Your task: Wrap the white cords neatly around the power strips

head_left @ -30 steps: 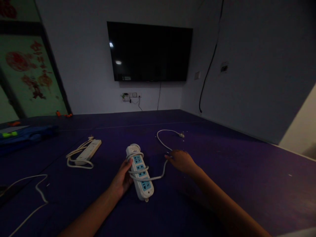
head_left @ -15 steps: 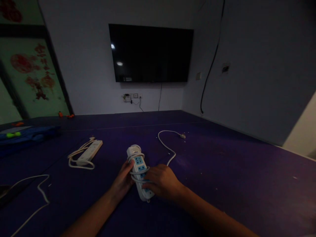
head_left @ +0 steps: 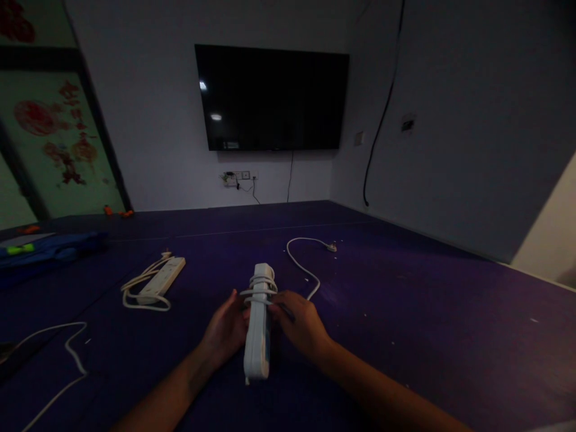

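A white power strip (head_left: 258, 342) is turned on its side between my hands, its blue socket face toward the right and mostly hidden. Several loops of its white cord (head_left: 261, 292) wrap around the far half. My left hand (head_left: 225, 329) supports the strip from the left, thumb raised and fingertips partly hidden behind it. On the right, my right hand (head_left: 302, 323) has its fingers closed on the cord close to the strip. From there the cord's free end curves away over the purple surface to a plug (head_left: 332, 247).
Left of my hands lies a second white power strip (head_left: 162, 280) with its cord bunched around it. A loose white cable (head_left: 74, 351) runs along the near left. Dark blue cloth (head_left: 58, 246) lies farther left. A television (head_left: 274, 99) hangs on the far wall.
The power strip has rolled from socket face up onto its side, and its far end has swung right. My left hand's thumb has come off the strip's top.
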### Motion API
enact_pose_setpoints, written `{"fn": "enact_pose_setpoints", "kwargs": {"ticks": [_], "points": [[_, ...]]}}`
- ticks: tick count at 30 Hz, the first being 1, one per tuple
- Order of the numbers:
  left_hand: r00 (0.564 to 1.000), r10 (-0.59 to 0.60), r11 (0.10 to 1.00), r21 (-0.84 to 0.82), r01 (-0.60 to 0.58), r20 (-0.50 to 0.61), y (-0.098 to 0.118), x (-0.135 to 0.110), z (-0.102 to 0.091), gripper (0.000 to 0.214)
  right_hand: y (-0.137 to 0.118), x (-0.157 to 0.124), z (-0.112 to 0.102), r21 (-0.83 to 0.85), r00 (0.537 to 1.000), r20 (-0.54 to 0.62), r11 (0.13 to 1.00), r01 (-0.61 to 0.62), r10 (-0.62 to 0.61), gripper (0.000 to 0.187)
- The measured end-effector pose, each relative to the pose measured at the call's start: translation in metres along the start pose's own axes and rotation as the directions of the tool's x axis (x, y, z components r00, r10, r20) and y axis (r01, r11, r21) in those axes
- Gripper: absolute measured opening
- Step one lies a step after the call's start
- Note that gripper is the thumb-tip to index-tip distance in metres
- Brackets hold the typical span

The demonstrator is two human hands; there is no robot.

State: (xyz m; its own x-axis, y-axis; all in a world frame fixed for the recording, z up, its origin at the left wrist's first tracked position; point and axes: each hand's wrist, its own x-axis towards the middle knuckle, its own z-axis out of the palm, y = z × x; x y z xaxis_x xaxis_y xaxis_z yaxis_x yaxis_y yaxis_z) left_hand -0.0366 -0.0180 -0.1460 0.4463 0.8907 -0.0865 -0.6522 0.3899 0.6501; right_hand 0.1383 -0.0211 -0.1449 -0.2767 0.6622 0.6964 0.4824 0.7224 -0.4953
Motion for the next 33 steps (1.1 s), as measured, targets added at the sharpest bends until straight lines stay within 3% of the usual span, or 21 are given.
{"fn": "enact_pose_setpoints", "kwargs": {"ticks": [3,7,11,20,27,33], "points": [[0.999,0.040,0.996,0.080,-0.037,-0.035,-0.003,-0.002,-0.003,0.027,0.000,0.003,-0.002,0.056,0.997,-0.069,0.998,-0.022,0.025,0.013],[0.988,0.118,0.980,0.174,-0.100,-0.099,-0.006,-0.005,-0.005,0.052,-0.001,0.002,0.001,0.115,0.999,-0.034,0.993,-0.027,0.031,0.013],[0.986,0.138,0.980,0.156,-0.122,-0.094,-0.009,-0.002,-0.008,0.063,0.001,0.001,0.004,0.158,0.999,0.006,0.987,-0.036,0.036,0.012],[0.963,0.194,0.976,0.134,-0.170,-0.190,-0.009,0.002,-0.013,0.049,0.001,0.001,-0.001,0.220,0.999,-0.029,0.975,0.026,-0.020,0.013],[0.959,0.239,0.963,0.166,-0.214,-0.151,-0.008,-0.002,-0.006,0.055,0.004,0.001,-0.004,0.166,0.989,-0.140,0.984,0.062,-0.038,0.015],[0.969,0.213,0.957,0.228,-0.181,-0.122,-0.005,-0.006,0.004,0.067,0.003,0.004,-0.008,0.142,0.972,-0.227,0.989,-0.035,0.067,0.017]]}}
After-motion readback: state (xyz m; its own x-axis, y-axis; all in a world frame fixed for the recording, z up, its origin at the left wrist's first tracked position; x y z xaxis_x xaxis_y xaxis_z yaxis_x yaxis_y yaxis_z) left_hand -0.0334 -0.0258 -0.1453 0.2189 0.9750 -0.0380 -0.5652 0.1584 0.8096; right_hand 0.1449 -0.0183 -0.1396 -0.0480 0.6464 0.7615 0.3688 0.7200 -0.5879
